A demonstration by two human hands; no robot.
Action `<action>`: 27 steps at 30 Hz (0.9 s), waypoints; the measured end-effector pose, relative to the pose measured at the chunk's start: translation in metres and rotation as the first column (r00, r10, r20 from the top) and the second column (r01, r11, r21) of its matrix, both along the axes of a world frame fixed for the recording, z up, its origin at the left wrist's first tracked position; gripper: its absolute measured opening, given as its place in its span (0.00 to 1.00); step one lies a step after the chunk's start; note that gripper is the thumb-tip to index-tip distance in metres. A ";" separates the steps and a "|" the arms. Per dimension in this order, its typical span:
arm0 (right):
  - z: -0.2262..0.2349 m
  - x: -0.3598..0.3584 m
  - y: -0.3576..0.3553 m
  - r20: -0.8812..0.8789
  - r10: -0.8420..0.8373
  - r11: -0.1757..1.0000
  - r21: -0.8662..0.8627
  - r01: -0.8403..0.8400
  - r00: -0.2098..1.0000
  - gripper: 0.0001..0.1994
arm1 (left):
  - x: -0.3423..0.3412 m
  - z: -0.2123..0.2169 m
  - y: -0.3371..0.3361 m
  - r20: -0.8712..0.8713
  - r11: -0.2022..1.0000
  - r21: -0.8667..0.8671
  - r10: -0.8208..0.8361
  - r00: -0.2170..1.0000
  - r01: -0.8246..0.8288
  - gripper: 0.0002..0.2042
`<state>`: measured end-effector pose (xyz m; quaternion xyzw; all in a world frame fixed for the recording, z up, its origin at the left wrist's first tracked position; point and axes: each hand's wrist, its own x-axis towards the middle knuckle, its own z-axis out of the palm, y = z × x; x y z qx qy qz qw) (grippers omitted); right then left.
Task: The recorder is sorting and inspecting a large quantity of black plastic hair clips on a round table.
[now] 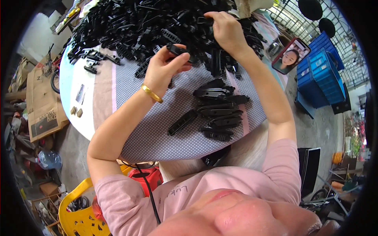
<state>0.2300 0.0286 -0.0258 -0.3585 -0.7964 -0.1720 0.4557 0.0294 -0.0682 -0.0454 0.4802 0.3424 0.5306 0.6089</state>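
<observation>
My left hand (163, 69), with a gold bracelet at its wrist, is closed around a long black plastic part (176, 49), held above the table between thumb and fingers. At the far side my right hand (230, 33) reaches over a big heap of black plastic parts (130, 23). Its fingertips are pinched on another black plastic part (204, 20), hard to tell apart from the heap behind. Between my forearms several similar parts lie in a loose stack (218, 112) on the dotted tablecloth. One single part (182, 122) lies slanted just left of that stack.
The round table (153, 145) carries a few stray parts (91, 65) and two small brown pieces (76, 112) at left. A phone (290, 56) stands at the right edge. Blue crates (321, 74) are beyond it; a yellow chair (80, 204) is at lower left.
</observation>
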 end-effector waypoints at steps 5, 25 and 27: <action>0.006 -0.017 -0.045 -0.316 0.165 0.870 -0.398 -0.289 0.934 0.11 | 0.001 0.001 0.000 -0.056 1.000 0.009 0.027 0.998 -0.027 0.14; 0.009 -0.022 -0.071 0.105 0.453 0.878 -0.225 -0.422 0.885 0.14 | -0.007 0.011 0.001 -0.432 0.991 0.134 0.076 0.899 -0.019 0.18; 0.009 -0.022 -0.073 0.120 0.440 0.889 -0.199 -0.413 0.890 0.16 | -0.006 0.014 0.000 -0.458 0.989 0.146 0.069 0.886 -0.002 0.18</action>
